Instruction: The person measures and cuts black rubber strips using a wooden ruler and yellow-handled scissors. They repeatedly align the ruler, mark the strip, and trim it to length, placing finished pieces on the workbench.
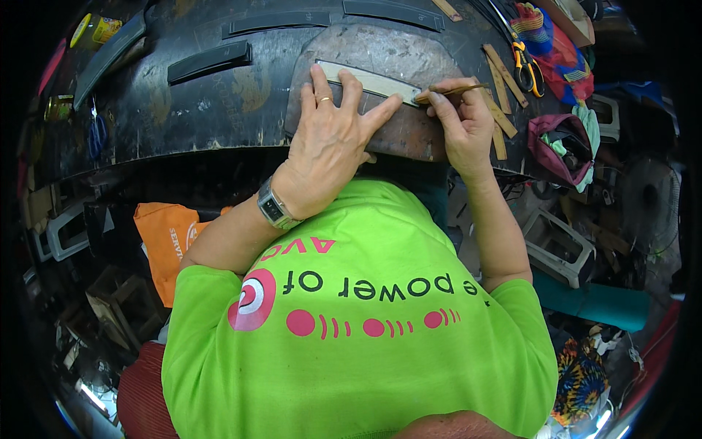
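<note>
My left hand [322, 135] lies with fingers spread over a pale, slightly curved strip [374, 83], its fingertips pressing along the strip. A thin dark edge shows around the strip, which rests on a worn grey-brown slab [409, 50]. At the strip's right end, my right hand [466, 124] pinches a slender brown pointed stick-like tool [468, 88]. The tool's tip meets or nearly meets the strip's corner; exact contact is too small to tell. Beyond the slab lie dark curved strips [276, 23], [393, 13], and another dark strip [210, 63] sits to its left.
Several flat wooden sticks [504, 77] lie right of the slab, near orange-and-black handled scissors [528, 72] and a maroon pouch [559, 150]. A larger curved dark piece [110, 60] and a yellow container [106, 31] stand at the far left of the dark table [175, 110].
</note>
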`<state>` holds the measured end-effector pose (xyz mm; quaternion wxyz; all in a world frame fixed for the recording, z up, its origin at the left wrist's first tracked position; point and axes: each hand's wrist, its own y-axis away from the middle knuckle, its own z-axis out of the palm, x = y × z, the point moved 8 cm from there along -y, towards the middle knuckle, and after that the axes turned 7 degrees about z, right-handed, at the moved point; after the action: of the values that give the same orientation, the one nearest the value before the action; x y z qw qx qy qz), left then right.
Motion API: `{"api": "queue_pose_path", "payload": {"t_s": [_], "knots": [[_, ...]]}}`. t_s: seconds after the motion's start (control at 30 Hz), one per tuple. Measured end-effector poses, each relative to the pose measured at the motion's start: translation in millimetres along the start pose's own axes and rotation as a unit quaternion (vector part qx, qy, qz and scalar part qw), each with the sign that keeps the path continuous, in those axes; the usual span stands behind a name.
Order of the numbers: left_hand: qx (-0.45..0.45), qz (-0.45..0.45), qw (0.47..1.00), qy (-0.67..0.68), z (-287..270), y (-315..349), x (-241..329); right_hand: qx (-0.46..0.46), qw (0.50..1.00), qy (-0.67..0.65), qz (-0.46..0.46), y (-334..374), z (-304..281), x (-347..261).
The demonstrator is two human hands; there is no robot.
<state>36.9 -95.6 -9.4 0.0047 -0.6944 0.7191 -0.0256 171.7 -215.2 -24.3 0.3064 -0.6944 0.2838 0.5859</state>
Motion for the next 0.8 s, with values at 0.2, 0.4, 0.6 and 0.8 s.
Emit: {"api": "queue_pose_path", "payload": {"t_s": [0.2, 0.4, 0.6, 0.8], "knots": [[0.003, 0.011, 1.000, -0.011, -1.5, 0.2, -1.0, -0.019, 0.897, 0.357, -0.259, 26.0, 40.4, -41.6], [-0.005, 0.014, 1.000, -0.009, -2.3, 0.5, -0.3, 0.039, 0.979, 0.200, -0.007, 6.1, 18.9, -28.4], [0.003, 0.023, 1.000, -0.007, -5.2, 0.0, -0.9, -0.016, 0.939, 0.306, -0.154, 5.8, 30.9, -44.0], [0.039, 0.030, 0.997, 0.068, -21.8, 0.5, -14.2, 0.073, 0.988, 0.104, -0.090, -20.1, -6.7, -32.9]]}}
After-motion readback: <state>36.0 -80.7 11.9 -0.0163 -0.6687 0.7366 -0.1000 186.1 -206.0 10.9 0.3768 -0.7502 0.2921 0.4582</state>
